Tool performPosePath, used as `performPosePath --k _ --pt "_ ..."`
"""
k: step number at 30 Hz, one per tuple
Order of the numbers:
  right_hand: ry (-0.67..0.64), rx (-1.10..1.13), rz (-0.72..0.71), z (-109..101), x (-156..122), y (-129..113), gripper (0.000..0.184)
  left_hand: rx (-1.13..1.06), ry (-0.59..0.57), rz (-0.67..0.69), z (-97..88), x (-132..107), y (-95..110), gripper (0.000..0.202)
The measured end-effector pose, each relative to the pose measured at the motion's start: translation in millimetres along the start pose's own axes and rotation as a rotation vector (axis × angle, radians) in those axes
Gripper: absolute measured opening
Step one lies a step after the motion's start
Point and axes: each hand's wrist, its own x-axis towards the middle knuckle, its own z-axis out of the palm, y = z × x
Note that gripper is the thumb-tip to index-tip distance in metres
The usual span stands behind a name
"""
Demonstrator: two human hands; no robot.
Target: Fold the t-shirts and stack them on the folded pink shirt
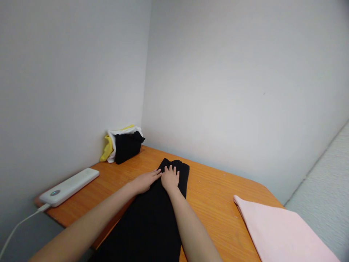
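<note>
A long black folded garment [152,222] lies over the middle of the wooden table, its near end running down past the bottom of the view. My left hand [145,181] rests along its left edge near the far end, fingers stretched out toward the right. Just beside it, my right hand [170,178] lies flat on the cloth with fingers spread and pointing away from me. The fingertips of my left hand come close to my right hand. Neither hand grips the fabric. What kind of garment it is, I cannot tell.
Folded black, white and yellow clothes [128,147] lean against the wall in the corner. A white power bank [71,187] with a cable [21,222] sits at the table's left edge. Folded pink cloth [283,229] lies at the right. Walls border the wooden table [212,193].
</note>
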Motion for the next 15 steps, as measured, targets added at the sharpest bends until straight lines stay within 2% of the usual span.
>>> performPosePath --k 3,8,12,15 --pt "-0.025 -0.028 0.010 -1.2 -2.3 -0.5 0.056 0.005 0.019 -0.042 -0.7 -6.9 0.0 0.073" --pt "-0.002 -0.039 -0.013 -1.0 -4.3 -1.3 0.057 0.027 0.019 -0.068 -3.9 -10.9 6.4 0.073" --pt "0.095 -0.068 -0.171 -0.7 -1.4 -1.4 0.058 0.059 0.054 -0.090 -2.9 -14.8 15.9 0.063" --pt "-0.001 -0.077 -0.258 0.3 2.5 0.2 0.057 0.065 0.053 -0.094 -1.1 -20.2 18.0 0.061"
